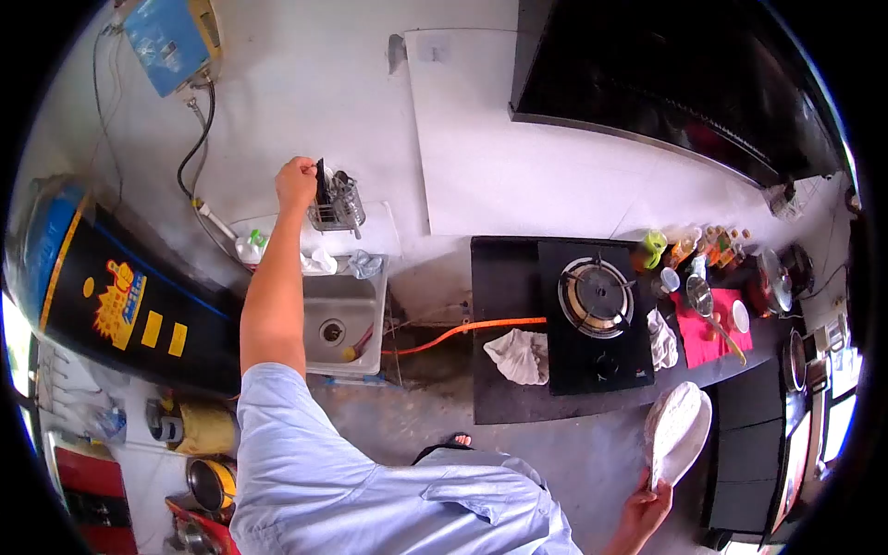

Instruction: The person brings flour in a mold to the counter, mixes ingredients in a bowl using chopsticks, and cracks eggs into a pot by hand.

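Observation:
My left hand [296,181] reaches out over the sink's far side, fingers pinched at the top of a dark utensil [321,181]. That utensil stands at the left edge of a wire utensil rack [344,215], which holds several other utensils; its exact kind is too small to make out. In my right hand [647,505], low at the right, are two whitish oval pieces [683,430] that look like shallow dishes, side by side and tilted upright. The fingers close round their lower end.
Below my left arm is a metal sink [377,310], with a white bottle [250,246] and a grey cloth [364,265] at its back. A gas stove [597,356] sits on the dark counter [504,398]. A ladle [703,301] lies on a red cloth [694,350].

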Demonstrator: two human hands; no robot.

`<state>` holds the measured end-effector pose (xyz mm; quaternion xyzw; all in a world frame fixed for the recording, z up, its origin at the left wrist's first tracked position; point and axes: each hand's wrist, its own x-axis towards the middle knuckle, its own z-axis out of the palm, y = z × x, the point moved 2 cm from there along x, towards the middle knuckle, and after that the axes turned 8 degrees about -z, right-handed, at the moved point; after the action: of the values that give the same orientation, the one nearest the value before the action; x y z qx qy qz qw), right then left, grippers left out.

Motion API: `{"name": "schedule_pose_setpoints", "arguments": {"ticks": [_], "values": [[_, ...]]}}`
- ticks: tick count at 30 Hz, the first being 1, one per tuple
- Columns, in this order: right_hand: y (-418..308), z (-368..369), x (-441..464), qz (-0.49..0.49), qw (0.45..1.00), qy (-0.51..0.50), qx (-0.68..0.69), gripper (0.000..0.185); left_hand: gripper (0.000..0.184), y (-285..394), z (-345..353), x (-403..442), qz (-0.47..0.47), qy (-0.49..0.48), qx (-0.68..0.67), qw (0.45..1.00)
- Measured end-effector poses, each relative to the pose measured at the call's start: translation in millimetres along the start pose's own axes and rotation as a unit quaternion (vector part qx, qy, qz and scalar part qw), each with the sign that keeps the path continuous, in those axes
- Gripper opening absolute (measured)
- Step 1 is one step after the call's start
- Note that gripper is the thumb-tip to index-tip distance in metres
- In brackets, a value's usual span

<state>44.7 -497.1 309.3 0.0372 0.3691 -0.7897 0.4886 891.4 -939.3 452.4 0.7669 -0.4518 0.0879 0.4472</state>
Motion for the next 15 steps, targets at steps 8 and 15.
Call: {"name": "schedule_pose_setpoints", "arguments": {"ticks": [8, 15], "values": [[6, 1, -16, -0.016, 1.0, 0.015, -0.002, 0.048, 0.019, 3, -30, 16, -0.024, -0.021, -0.028, 0.999], [10, -4, -13, 0.005, 1.0, -0.023, 0.017, 0.044, 0.018, -4, -29, 27, -0.016, -0.063, -0.031, 0.997]]}}
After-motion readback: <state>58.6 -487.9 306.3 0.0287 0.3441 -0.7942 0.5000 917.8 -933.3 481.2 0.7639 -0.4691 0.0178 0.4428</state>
